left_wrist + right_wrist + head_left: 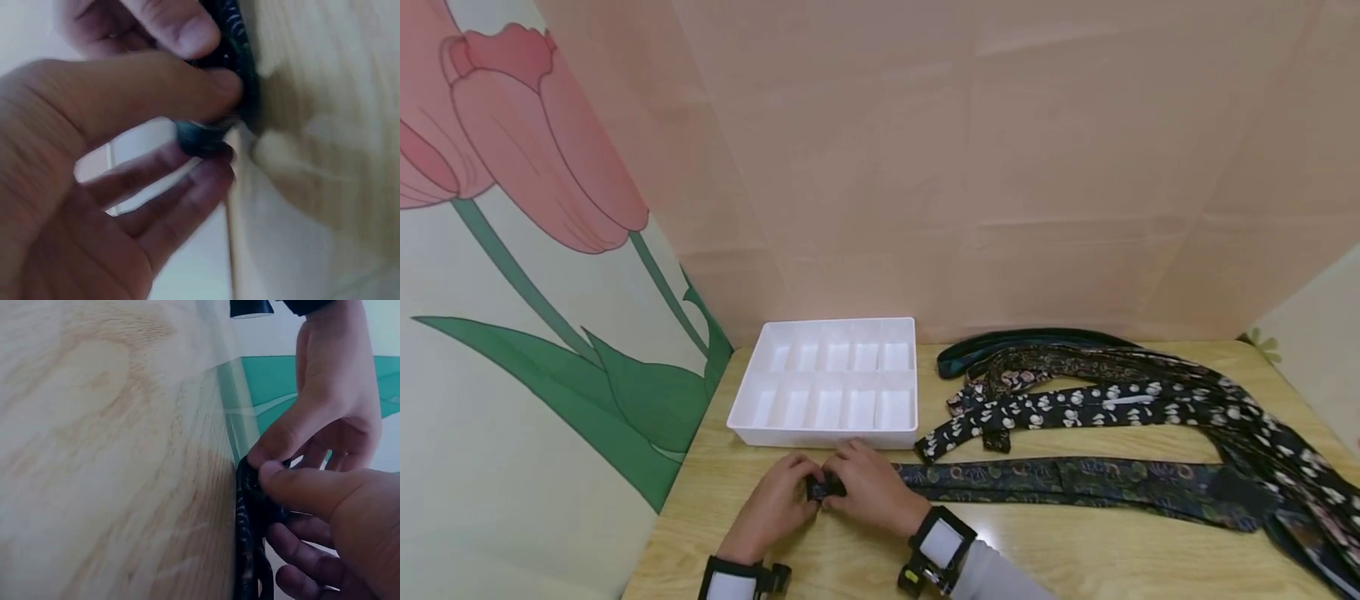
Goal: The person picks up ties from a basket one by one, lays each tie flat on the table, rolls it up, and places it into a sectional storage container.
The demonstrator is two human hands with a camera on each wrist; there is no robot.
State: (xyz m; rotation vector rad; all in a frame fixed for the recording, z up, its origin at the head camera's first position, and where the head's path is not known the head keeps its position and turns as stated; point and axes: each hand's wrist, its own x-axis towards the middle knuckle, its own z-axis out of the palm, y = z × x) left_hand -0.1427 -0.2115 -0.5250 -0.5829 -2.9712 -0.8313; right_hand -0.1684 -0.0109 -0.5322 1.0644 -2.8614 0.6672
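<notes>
A dark patterned necktie (1000, 479) lies lengthwise on the table, and its left end is bunched into a small thick bundle between both hands. The left hand (778, 500) pinches the left side of this bundle. From the right, the right hand (872, 492) pinches the same bundle with thumb and fingers. In the left wrist view the necktie (234, 37) shows a rounded, layered end between thumb and fingertips. Seen from the right wrist, the necktie (245, 550) runs along the tabletop into the fingers, which partly hide the bundle.
Just beyond the hands stands a white tray (823, 437) with several compartments in two rows. On the right, several more neckties (1075, 408) lie heaped, dark, some with white flowers, trailing over the right side. A pinkish backdrop (962, 208) rises behind the wooden table (1045, 550).
</notes>
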